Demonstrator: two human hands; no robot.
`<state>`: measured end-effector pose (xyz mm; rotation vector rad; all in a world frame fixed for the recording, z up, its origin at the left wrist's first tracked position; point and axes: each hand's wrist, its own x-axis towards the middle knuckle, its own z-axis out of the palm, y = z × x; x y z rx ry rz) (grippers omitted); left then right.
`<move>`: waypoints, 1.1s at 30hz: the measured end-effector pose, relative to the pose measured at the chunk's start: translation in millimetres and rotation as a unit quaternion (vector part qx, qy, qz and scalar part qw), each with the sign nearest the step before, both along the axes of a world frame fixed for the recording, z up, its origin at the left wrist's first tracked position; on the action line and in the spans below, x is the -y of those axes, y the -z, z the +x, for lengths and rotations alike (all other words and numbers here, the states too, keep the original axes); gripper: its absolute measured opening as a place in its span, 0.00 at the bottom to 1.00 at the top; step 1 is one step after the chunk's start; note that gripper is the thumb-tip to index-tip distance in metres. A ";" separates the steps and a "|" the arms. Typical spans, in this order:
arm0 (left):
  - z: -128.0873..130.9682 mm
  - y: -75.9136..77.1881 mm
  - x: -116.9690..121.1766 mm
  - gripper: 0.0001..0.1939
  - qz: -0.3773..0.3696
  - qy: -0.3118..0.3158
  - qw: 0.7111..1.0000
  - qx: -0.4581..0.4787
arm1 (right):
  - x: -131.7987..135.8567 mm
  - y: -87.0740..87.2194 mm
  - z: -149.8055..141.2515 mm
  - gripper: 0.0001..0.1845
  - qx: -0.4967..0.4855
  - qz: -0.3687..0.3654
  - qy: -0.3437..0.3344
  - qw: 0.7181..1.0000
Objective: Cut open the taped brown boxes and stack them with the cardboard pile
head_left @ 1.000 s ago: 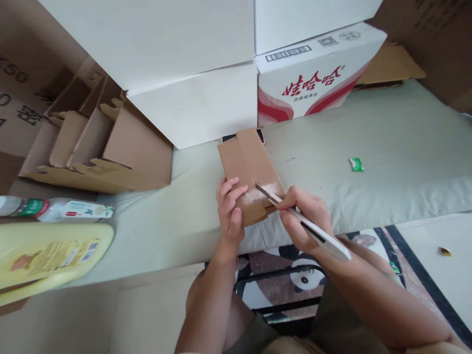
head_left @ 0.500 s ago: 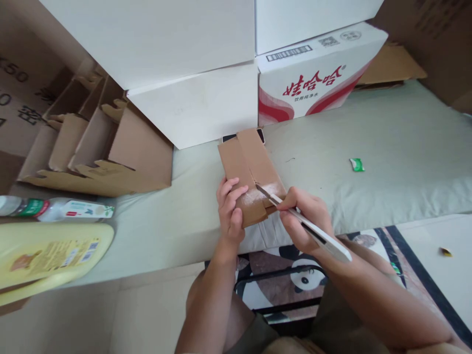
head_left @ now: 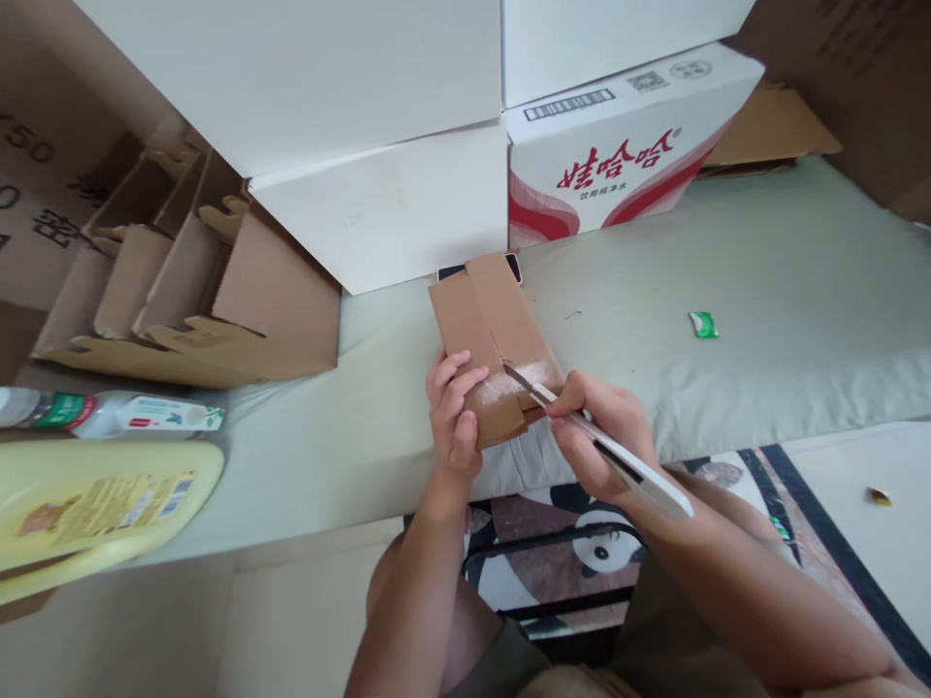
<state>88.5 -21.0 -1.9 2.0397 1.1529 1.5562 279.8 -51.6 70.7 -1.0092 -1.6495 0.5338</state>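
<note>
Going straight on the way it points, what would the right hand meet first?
Most likely the cardboard box: the knife in the right hand seems to touch it, though depth is unclear.

A long surface draped in pale green cloth (head_left: pixel 786 262) crosses the room, with white boxes (head_left: pixel 305 78) stacked along its far side. Below are pale floor (head_left: pixel 305 601), a dark stripe (head_left: pixel 818 523) and a panda print (head_left: pixel 602 555), in soft light.
</note>
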 end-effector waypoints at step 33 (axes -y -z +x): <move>-2.5 1.0 1.0 0.26 -0.018 -0.018 1.000 -0.010 | -0.2 4.8 0.0 0.07 -0.046 -0.009 -0.017 0.999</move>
